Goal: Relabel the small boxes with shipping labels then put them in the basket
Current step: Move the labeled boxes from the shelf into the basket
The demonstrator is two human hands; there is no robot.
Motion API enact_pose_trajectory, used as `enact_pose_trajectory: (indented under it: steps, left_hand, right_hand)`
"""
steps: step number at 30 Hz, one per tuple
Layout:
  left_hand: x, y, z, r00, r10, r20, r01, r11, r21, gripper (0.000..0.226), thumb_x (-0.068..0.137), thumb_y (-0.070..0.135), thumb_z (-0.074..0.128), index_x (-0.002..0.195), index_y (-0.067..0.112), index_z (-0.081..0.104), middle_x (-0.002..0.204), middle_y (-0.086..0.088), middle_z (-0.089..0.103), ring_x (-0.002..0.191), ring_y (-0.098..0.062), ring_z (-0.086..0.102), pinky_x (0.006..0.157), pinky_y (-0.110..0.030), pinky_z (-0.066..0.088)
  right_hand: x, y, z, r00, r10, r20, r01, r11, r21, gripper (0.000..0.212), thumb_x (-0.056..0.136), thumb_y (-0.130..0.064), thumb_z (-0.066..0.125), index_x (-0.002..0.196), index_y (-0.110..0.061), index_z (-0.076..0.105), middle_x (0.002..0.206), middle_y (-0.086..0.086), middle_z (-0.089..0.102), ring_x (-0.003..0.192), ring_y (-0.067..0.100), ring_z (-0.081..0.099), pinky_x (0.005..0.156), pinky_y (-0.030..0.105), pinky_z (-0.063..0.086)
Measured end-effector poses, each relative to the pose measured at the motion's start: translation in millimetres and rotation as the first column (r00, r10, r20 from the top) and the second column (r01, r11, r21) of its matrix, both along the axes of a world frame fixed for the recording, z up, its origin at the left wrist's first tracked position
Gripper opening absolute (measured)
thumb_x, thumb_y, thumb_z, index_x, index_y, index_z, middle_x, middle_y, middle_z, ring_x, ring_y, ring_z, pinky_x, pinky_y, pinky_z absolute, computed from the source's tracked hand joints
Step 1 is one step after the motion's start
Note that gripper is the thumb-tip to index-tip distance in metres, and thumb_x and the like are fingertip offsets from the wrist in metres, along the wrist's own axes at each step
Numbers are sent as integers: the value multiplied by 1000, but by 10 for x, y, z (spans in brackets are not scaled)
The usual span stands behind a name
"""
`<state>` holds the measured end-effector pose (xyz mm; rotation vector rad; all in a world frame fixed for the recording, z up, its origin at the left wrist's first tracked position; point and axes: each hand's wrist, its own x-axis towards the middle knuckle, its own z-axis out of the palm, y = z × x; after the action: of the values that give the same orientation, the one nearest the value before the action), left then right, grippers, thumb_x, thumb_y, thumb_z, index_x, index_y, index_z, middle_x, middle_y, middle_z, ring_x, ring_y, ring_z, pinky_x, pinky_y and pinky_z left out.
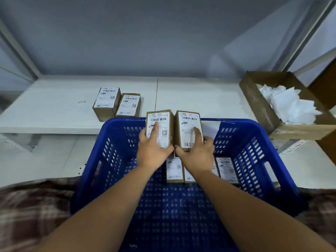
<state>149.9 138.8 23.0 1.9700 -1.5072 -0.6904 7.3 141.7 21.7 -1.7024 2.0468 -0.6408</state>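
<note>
A box (161, 118), gripped in curled fingers of the left hand (151, 151), and a second box (189, 118), gripped likewise in the right hand (198, 155), are held touching over the far rim of the basket (236, 122), where either may be snagged or dropped askew onto stowed boxes (174, 170).

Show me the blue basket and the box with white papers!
blue basket (245, 148), head view, right wall.
box with white papers (258, 102), head view, left cardboard wall.

One wide-angle view, worn on the person's head, looks forward and down from close above the blue basket (236, 122); the white table (54, 110) lies beyond, the grey wall (163, 33) farthest.
</note>
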Motion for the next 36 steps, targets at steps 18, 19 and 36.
enact_pose_trajectory:
  steps: [18, 19, 36]
  left_hand:
    - [300, 309, -1107, 990, 18, 139, -97, 803, 588, 92, 78, 54, 62, 150, 38, 8, 151, -9, 9, 131, -30, 34, 100, -39, 42]
    - [325, 299, -1164, 990, 32, 135, -108, 794, 598, 92, 78, 54, 62, 150, 37, 8, 151, -9, 10, 131, -31, 34, 99, -39, 42]
    - [580, -108, -1982, 946, 228, 232, -324, 722, 612, 93, 79, 53, 66, 150, 34, 10, 152, -13, 2, 132, -35, 27, 105, -49, 36]
  right_hand:
    - [282, 336, -963, 983, 182, -31, -133, 814, 565, 83, 87, -61, 54, 152, -31, 12, 148, 16, 23, 134, 36, 29, 95, 45, 44]
    - [304, 316, -1006, 981, 191, -34, -137, 805, 578, 82, 86, -61, 54, 151, -31, 13, 148, 16, 23, 134, 36, 29, 98, 46, 42]
    - [773, -152, -1638, 910, 391, -137, -256, 791, 556, 78, 85, -62, 54, 148, -31, 19, 147, 14, 25, 132, 35, 30, 105, 47, 33]
